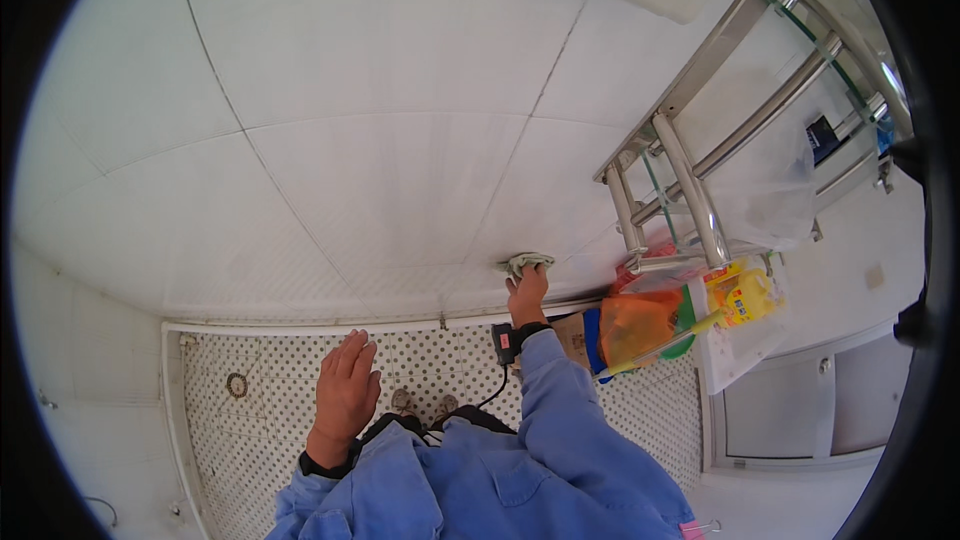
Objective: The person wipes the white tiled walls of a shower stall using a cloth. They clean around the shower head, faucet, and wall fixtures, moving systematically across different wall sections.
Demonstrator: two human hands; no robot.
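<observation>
My right hand (529,294) holds a crumpled, light greenish-grey cloth (529,264) against the lower part of the white tiled wall (390,195). A small black device on a cable (504,343) sits by my right wrist. My left hand (347,382) is empty, with its back in view and its fingers extended over the dotted floor. Both arms wear blue sleeves with dark cuffs.
A metal rack with glass shelves (682,157) juts from the wall at right. Below it are an orange plastic bag (637,322), a yellow bottle (750,298), a yellow-ended pole (660,346) and a white counter (739,360). A round drain (237,385) lies in the floor at left.
</observation>
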